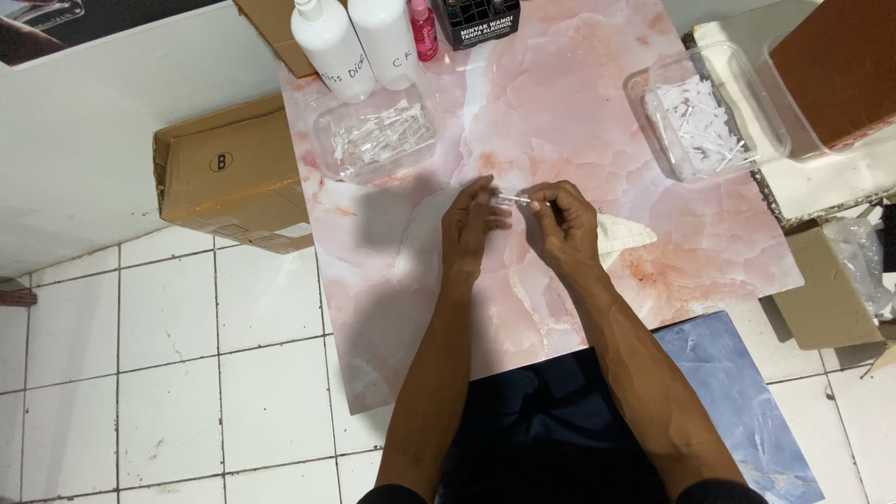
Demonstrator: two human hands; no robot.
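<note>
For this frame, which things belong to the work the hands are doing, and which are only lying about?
In hand:
- left hand and right hand, pinching a small clear vial between them
- clear tub of small clear vials
- clear tub of white sticks

Lying about:
- two white bottles
- pink bottle
- black box
- cardboard box
- crumpled white cloth

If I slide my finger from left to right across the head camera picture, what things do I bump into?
Brown cardboard box → clear tub of small clear vials → left hand → small clear vial held between both hands → right hand → clear tub of white sticks.
</note>
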